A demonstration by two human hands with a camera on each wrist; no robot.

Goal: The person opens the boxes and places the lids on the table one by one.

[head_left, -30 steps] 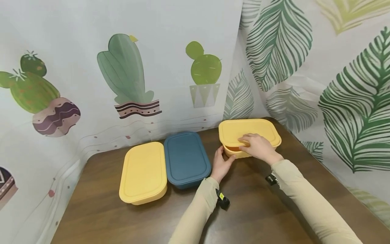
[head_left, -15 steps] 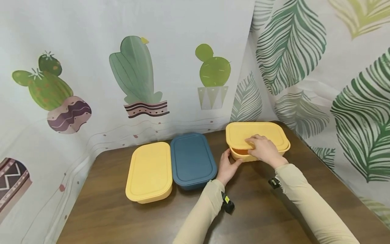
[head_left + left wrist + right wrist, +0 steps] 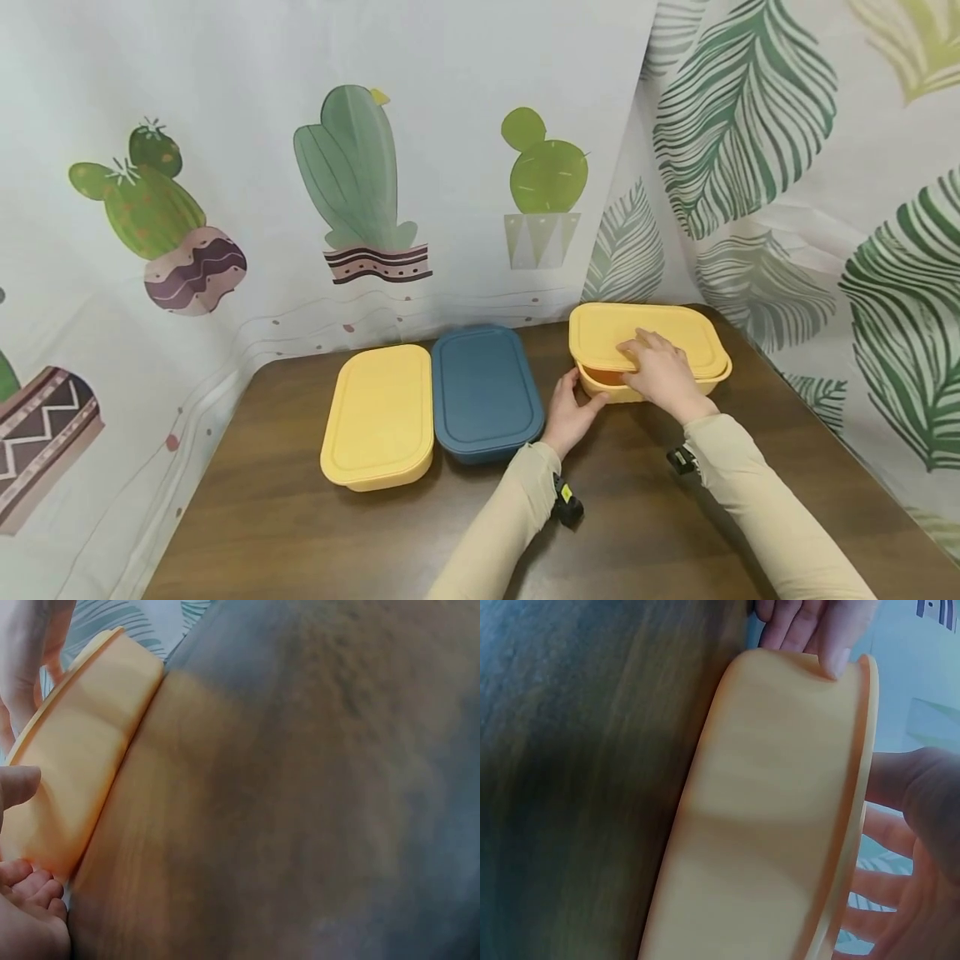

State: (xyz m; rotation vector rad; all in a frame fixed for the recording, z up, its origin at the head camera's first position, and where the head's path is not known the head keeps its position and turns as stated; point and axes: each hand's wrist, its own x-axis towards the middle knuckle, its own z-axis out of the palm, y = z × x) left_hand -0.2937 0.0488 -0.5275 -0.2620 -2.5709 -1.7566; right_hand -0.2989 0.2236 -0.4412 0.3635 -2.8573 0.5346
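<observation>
At the back right of the table sits a yellow rectangular food container, its matching lid raised along the front. An orange interior shows through the gap at the front left. My left hand grips the container's near left corner; in the right wrist view its thumb presses the side wall below the rim. With my right hand I pinch the lid's front edge, fingers on top and thumb at the underside. The lid's back and right side stay over the container.
Left of the hands, a dark blue lidded container and another yellow lidded container stand side by side on the brown wooden table. A cloth printed with cacti and leaves hangs right behind.
The lid's front edge has risen a little and the gap beneath it has widened. Both hands keep their places on container and lid. The head view has turned slightly left.
</observation>
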